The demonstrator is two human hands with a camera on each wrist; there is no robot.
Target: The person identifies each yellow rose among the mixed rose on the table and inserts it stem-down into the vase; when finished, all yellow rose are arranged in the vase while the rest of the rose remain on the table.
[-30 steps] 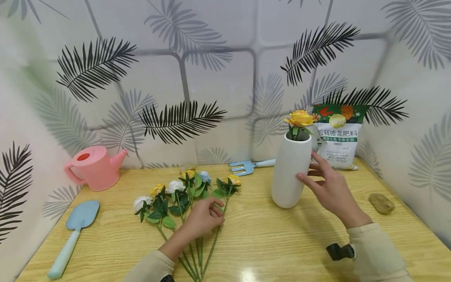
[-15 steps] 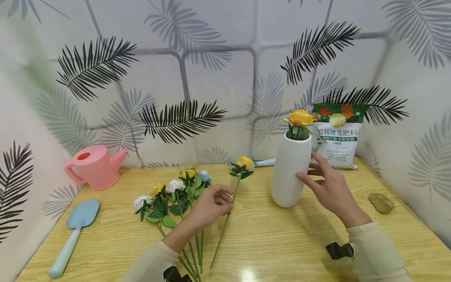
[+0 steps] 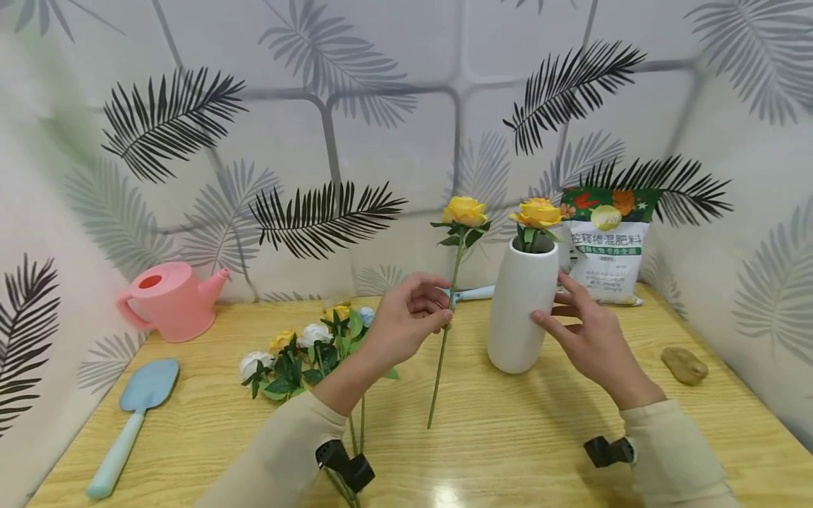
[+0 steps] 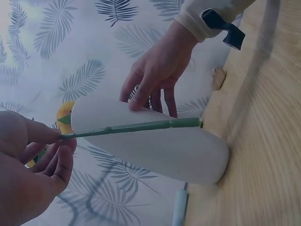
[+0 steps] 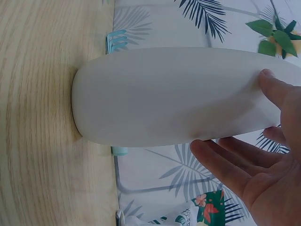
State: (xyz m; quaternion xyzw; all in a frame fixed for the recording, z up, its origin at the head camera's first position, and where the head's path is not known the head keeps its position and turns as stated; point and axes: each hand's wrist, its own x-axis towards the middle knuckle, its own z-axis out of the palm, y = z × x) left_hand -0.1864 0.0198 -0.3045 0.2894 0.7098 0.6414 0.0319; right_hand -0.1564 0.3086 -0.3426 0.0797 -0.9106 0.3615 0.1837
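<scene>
My left hand (image 3: 409, 317) pinches the green stem of a yellow rose (image 3: 465, 212) between thumb and fingers. The rose is held nearly upright just left of a white vase (image 3: 522, 310), its bloom higher than the rim. Across the vase in the left wrist view runs the lower stem (image 4: 141, 127). A second yellow rose (image 3: 538, 213) stands in the vase mouth. My right hand (image 3: 591, 339) holds the vase from its right side, thumb on the front and fingers (image 5: 221, 165) along the side. The vase is upright on the wooden table (image 3: 508, 437).
Several white, yellow and blue roses (image 3: 315, 335) lie partly behind the left forearm. At left are a pink watering can (image 3: 171, 303) and a blue trowel (image 3: 149, 386). A blue hand fork (image 3: 473, 293), a fertilizer bag (image 3: 610, 247) and a brown stone-like lump (image 3: 684, 365) lie around the vase.
My left hand has drawn the yellow rose out from the lying bunch, moving it up and right toward the vase. My right hand stays on the vase.
</scene>
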